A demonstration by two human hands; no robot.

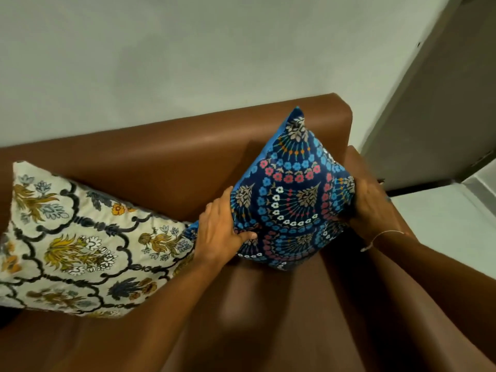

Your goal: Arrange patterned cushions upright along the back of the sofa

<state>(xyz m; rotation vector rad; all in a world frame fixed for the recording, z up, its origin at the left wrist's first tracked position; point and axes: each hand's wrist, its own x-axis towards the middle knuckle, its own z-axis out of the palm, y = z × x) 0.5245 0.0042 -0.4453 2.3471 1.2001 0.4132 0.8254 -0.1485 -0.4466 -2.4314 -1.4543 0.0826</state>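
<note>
We have both hands on the blue cushion [290, 194], a dark blue one printed with fans of small blue, red and white flowers, and we are setting it into the corner where the sofa back [166, 157] meets the armrest [357, 162] on our right. Our left hand [222, 232] is clamped on its left edge, fingers spread over the side and thumb pressed into the front face; our right hand [371, 208] grips the opposite edge, fingers tucked behind the fabric where we cannot see them. The cushion stands nearly upright on one corner, turned like a diamond, its top tip level with the top of the sofa back and its lower corner down near the seat [268, 304]; whether it already leans on the backrest we cannot tell. To our left the cream cushion [75, 242], with yellow and grey flowers in a dark lattice, rests against the sofa back but reclines a good deal, its right corner just beside our left hand. We judge the job to be partway along: one cushion is placed though slack, the second is in hand and not yet released. What looks left is to square the blue one flat against the back, let go, and perhaps stand the cream one straighter. Any further cushions lie outside our view.
</note>
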